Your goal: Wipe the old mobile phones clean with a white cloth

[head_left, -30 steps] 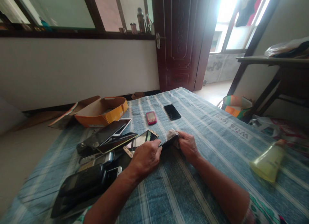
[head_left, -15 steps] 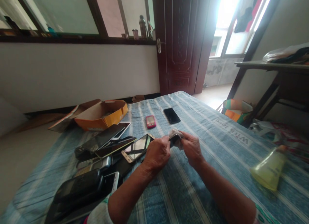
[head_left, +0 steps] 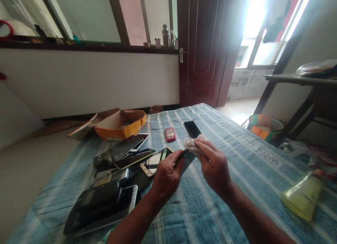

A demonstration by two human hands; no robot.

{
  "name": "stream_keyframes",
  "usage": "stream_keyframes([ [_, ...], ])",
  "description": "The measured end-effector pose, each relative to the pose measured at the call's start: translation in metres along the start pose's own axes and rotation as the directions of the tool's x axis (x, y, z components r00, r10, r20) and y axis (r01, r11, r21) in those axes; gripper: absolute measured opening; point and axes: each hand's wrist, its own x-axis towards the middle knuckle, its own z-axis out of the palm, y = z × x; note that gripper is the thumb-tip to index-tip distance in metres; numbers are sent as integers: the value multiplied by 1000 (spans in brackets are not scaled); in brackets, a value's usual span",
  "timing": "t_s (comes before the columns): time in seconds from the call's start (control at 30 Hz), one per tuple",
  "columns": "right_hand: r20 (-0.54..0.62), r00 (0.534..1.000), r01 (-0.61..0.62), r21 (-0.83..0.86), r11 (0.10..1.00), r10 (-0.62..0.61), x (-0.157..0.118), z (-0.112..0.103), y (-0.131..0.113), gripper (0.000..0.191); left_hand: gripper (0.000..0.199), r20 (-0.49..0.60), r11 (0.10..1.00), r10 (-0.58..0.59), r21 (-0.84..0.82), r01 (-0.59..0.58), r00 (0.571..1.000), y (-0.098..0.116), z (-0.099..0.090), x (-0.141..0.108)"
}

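My left hand (head_left: 168, 172) grips a dark phone (head_left: 187, 160) over the striped cloth (head_left: 247, 170); my right hand (head_left: 215, 163) holds a crumpled white wipe (head_left: 192, 144) against it. Beyond lie a pink phone (head_left: 170, 134) and a black phone (head_left: 192, 129), with heaped devices (head_left: 100, 196) to the left.

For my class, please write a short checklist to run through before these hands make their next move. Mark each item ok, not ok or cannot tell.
1. Left hand grips the dark device: ok.
2. Right hand holds the white cloth at the device's far end: ok.
3. Held device fully visible for checking: not ok; the hands and cloth cover parts of it.
4. Pink phone apart from both hands: ok.
5. Black phone clear of the cloth: cannot tell; the cloth overlaps its near end in this view.
6. Heaped devices on the left laid out singly: not ok; several lie on one another.
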Motion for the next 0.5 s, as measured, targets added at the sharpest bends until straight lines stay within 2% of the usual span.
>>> stream_keyframes([
  [0.13, 137, 959, 269, -150, 951, -249, -4, 13, -30, 31, 25, -28, 998, -4, 60, 6, 1000, 4, -23, -17],
  [0.23, 207, 920, 379, -256, 889, -332, -7, 23, -47, 31, 24, -72, 996, -16, 88, 23, 997, 2, -35, -31],
  [0.37, 223, 901, 428, -317, 846, -372, -8, 27, -51, 30, 25, -67, 998, -21, 62, 25, 998, -1, -42, -41],
  [0.5, 162, 924, 381, -346, 857, -345, -3, 22, -35, 30, 26, -73, 997, -34, 63, 38, 997, 0, -39, -43],
])
